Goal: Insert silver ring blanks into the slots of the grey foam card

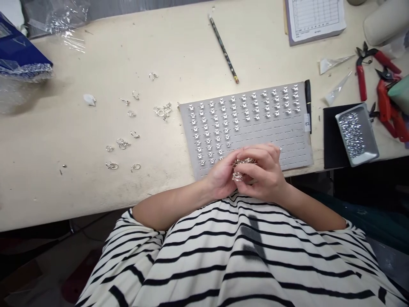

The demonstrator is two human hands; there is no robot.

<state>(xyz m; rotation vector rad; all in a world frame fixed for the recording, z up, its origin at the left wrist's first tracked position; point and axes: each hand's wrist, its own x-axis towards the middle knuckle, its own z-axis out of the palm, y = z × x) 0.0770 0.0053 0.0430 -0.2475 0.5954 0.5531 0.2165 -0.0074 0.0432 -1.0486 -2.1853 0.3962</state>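
Note:
My left hand [221, 178] and my right hand [266, 174] meet in front of my striped shirt, over the near edge of a grey slotted display board [271, 140]. Between them is a cluster of shiny silver rings [237, 175]. My left hand cups the cluster, its fingers partly hidden. The right fingers curl round the rings from the other side. Rows of small silver rings [233, 106] with star-like tops fill the board's left columns and upper rows; bare slots show at its lower right.
Loose rings [162, 111] lie scattered left of the board. Beyond it is a pencil [223, 49]. A tray of small silver pieces [358, 136], red-handled pliers [361, 76] and a pad of forms [315, 19] are on the right. A blue packet [22, 51] lies far left.

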